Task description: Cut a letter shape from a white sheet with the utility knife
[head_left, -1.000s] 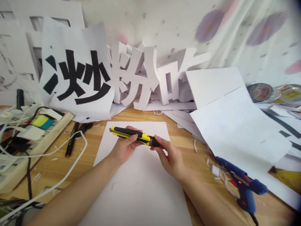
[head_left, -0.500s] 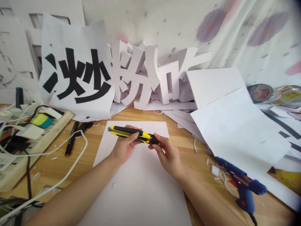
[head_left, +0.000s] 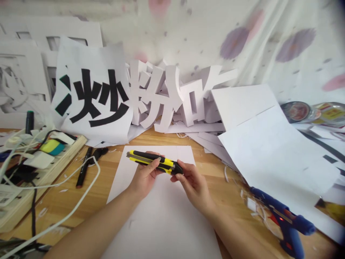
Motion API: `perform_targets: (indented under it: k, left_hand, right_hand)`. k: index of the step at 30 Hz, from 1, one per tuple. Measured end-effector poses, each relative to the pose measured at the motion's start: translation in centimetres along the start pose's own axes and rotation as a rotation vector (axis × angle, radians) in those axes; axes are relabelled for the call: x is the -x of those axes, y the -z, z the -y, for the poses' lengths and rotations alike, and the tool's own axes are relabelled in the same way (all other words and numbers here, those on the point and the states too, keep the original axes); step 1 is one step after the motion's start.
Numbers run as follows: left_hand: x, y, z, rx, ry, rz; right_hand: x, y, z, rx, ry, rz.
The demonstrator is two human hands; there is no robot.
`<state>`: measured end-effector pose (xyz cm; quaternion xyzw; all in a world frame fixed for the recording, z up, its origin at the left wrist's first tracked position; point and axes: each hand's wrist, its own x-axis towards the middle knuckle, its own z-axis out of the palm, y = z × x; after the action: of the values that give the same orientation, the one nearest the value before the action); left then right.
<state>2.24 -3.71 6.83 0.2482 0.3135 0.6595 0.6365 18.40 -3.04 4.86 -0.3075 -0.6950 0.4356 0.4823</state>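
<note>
A yellow and black utility knife [head_left: 155, 161] is held level in both hands, its tip pointing left. My left hand [head_left: 144, 178] is closed around the middle of the knife, thumb on top. With thumb and fingers, my right hand [head_left: 194, 184] pinches the black end piece at the knife's right end. Beneath both hands lies a large white board [head_left: 159, 226] on the wooden table. Whether any blade sticks out at the knife's tip is hard to make out.
On the left stands a power strip [head_left: 67, 154] with plugs and white cables, beside a black marker [head_left: 84, 167]. White cut-out characters [head_left: 156, 93] and a sheet with black characters [head_left: 94, 93] stand behind. A blue glue gun [head_left: 283, 212] lies right, near white sheets [head_left: 277, 154].
The camera view has tilted up a little, so everything sits lower in the picture. Both hands keep their grip on the knife, with little other change.
</note>
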Motion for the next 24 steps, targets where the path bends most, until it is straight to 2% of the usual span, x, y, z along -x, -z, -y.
perform_targets:
  k: [3,8,13,24]
  left_hand:
    - [-0.03,-0.16,0.09,0.002,0.027,-0.043]
    - [-0.08,-0.22,0.09,-0.018,0.024,-0.066]
    - [0.12,-0.41,0.28,-0.006,0.039,-0.125]
    - [0.41,-0.75,0.34,-0.001,0.027,-0.146]
  right_hand:
    - [0.04,-0.16,-0.17,-0.122,-0.078,0.057]
    - [-0.02,0.23,0.02,-0.002,-0.113,0.064]
    - [-0.16,0.49,0.15,0.01,-0.128,0.066]
    - [-0.83,0.32,0.48,-0.228,-0.29,0.06]
